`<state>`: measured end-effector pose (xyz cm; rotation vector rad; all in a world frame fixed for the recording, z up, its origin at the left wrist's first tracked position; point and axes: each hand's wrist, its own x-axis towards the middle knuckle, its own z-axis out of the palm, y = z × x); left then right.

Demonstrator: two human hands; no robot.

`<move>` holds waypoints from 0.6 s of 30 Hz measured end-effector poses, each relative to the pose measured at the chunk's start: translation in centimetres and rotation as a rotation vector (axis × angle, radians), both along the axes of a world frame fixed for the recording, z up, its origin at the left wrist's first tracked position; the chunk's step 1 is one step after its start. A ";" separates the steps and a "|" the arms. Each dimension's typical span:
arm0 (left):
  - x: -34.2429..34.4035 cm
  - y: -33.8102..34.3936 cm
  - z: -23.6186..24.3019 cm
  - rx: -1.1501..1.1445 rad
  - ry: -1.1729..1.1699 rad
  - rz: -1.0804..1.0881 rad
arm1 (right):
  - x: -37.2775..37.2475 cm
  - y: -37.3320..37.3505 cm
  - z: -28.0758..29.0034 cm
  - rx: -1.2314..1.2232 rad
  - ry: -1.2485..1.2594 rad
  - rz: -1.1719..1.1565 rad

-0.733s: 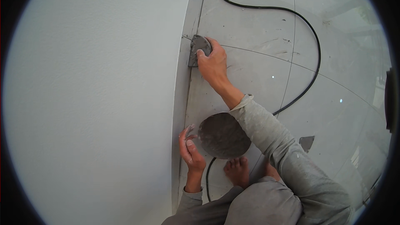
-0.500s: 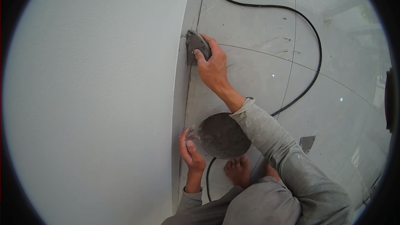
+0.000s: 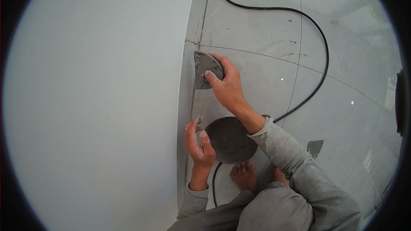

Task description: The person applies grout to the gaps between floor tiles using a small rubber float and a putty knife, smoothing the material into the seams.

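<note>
My right hand (image 3: pixel 230 86) grips a half-round scraper (image 3: pixel 203 66) smeared with wet grey grout, the thumb pressed on its flat face and the fingers round its curved edge. The scraper's straight side lies along the joint between the skirting tile (image 3: pixel 185 111) and the floor tiles (image 3: pixel 252 30). Lower down, my left hand (image 3: pixel 200 147) is raised beside the skirting, its fingers bent and apart with grout on the tips; nothing shows in it. Just right of it is a round dark grey piece (image 3: pixel 233 142), a shallow dish or disc; which, I cannot tell.
A white wall (image 3: pixel 98 102) fills the left side. A black cable or hose (image 3: pixel 326 47) loops over the floor and passes near my bare foot (image 3: pixel 244 176). Right of my right forearm lies a small grey flat piece (image 3: pixel 315 147).
My right hand has drawn the scraper down along the joint, toward me. My left hand has risen slightly, and its thumb has moved up and right.
</note>
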<state>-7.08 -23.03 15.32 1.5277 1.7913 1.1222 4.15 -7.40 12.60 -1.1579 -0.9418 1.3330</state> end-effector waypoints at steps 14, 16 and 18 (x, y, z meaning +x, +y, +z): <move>4.1 9.0 1.6 0.067 0.423 -0.193 | 7.0 -3.5 3.4 -0.096 0.118 0.080; 4.1 9.2 1.5 0.102 0.471 -0.218 | 7.5 -3.5 3.4 -0.105 0.111 0.071; 4.1 9.6 1.2 0.126 0.428 -0.239 | 7.9 -3.5 3.3 -0.106 0.107 0.071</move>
